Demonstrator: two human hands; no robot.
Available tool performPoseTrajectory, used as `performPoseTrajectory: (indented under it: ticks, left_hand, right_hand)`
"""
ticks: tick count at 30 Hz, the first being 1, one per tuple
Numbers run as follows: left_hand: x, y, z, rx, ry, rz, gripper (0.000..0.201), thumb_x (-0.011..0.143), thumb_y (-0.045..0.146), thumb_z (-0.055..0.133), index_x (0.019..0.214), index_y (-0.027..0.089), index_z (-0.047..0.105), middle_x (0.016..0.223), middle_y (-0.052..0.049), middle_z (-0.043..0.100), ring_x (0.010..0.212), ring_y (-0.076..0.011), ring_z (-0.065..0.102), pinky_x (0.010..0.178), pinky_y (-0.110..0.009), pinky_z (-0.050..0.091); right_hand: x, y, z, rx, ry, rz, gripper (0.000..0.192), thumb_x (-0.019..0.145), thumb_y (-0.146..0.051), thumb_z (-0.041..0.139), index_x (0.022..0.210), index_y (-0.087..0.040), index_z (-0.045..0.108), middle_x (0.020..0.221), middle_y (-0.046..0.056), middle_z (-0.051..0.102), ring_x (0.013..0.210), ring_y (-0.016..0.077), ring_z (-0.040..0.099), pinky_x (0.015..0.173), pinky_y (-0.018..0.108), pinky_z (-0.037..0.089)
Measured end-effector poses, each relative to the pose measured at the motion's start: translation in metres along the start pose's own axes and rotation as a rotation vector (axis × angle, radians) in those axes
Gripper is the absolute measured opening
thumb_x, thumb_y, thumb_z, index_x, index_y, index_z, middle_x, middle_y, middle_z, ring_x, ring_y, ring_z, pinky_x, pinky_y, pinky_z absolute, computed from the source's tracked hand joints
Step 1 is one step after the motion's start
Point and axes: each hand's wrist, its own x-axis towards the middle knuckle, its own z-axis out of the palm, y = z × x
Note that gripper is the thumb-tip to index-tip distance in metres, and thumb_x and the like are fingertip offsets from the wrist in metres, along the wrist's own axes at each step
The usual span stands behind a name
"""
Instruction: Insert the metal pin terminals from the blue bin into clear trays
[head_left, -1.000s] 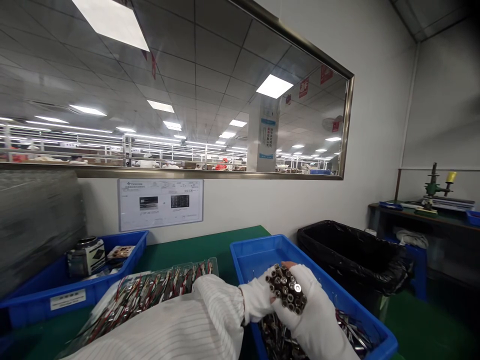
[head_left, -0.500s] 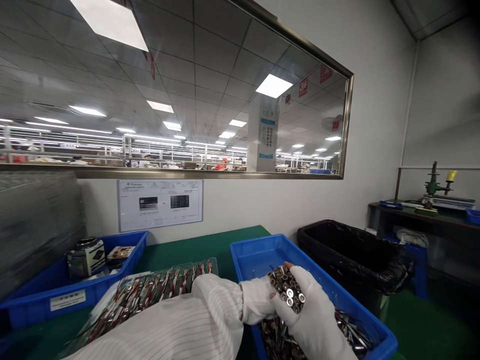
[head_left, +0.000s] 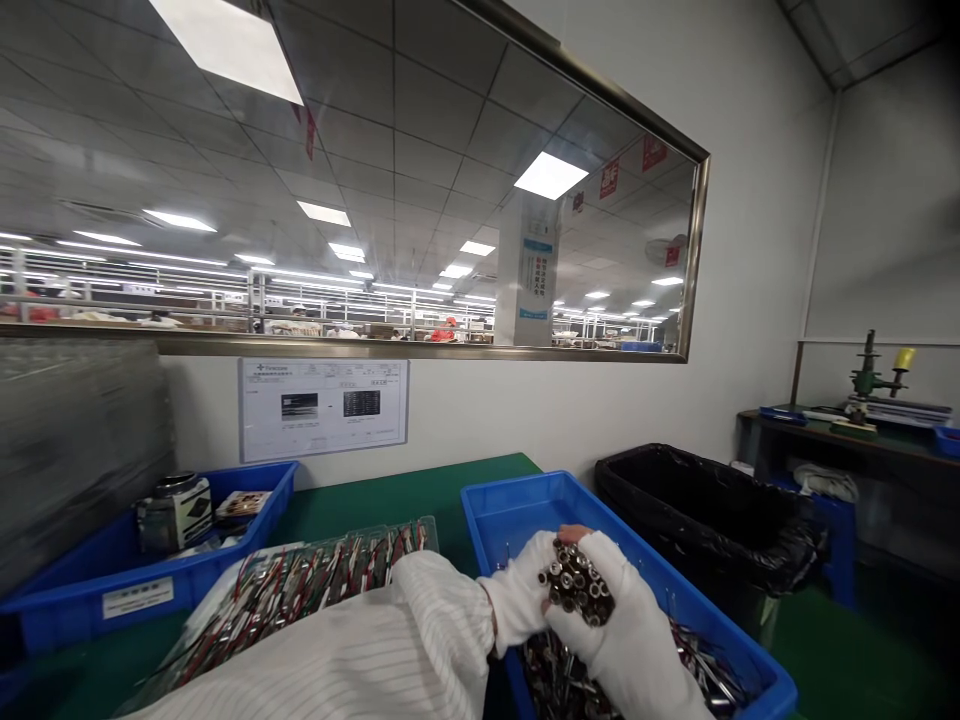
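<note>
A bundle of thin metal tubes, round ends toward me, is held above the right-hand blue bin. My right hand, in a white fingerless glove, wraps round its right and lower side. My left hand, also gloved, presses against the bundle from the left, its fingers mostly hidden behind it. Bare fingertips show at the bundle's top edge. Below the hands, more loose metal pieces with thin leads lie in the blue bin.
To the left, a clear tray of wired parts lies on the green table. Behind it a labelled blue bin contains a jar. A black-lined trash bin stands right of the parts bin. A paper sheet hangs on the wall.
The bundle has turned slightly in my hands; its ends looked bright and now look darker and hollow. Both hands stay in nearly the same place around it.
</note>
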Motion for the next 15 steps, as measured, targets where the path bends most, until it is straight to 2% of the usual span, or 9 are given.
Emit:
performPoseTrajectory:
  ticks: [4, 10, 15]
  left_hand:
    - [0.005, -0.005, 0.001, -0.025, 0.018, -0.068, 0.011, 0.067, 0.022, 0.053, 0.062, 0.012, 0.054, 0.066, 0.000, 0.054, 0.070, -0.0124, 0.048, 0.070, -0.026, 0.036]
    - [0.006, -0.005, 0.004, -0.064, 0.006, -0.174, 0.024, 0.076, 0.033, 0.042, 0.079, 0.011, 0.051, 0.073, -0.001, 0.052, 0.062, -0.0092, 0.049, 0.058, -0.026, 0.040]
    - [-0.002, 0.007, 0.003, -0.077, 0.006, -0.211, 0.009, 0.066, 0.019, 0.054, 0.060, 0.012, 0.055, 0.059, 0.001, 0.051, 0.060, -0.0096, 0.045, 0.057, -0.022, 0.035]
  right_hand:
    - [0.001, -0.002, -0.002, 0.044, -0.028, -0.005, 0.043, 0.061, -0.019, 0.054, 0.103, -0.022, 0.046, 0.110, 0.004, 0.045, 0.104, 0.0181, 0.040, 0.091, 0.029, 0.031]
    - [-0.002, 0.004, 0.000, 0.135, -0.050, 0.020, 0.038, 0.060, -0.019, 0.057, 0.097, -0.025, 0.050, 0.111, 0.003, 0.042, 0.104, 0.0185, 0.040, 0.089, 0.029, 0.033]
    - [-0.001, 0.006, 0.003, 0.177, -0.067, 0.000, 0.028, 0.061, -0.019, 0.056, 0.089, -0.025, 0.055, 0.110, 0.004, 0.043, 0.101, 0.0198, 0.043, 0.084, 0.029, 0.037]
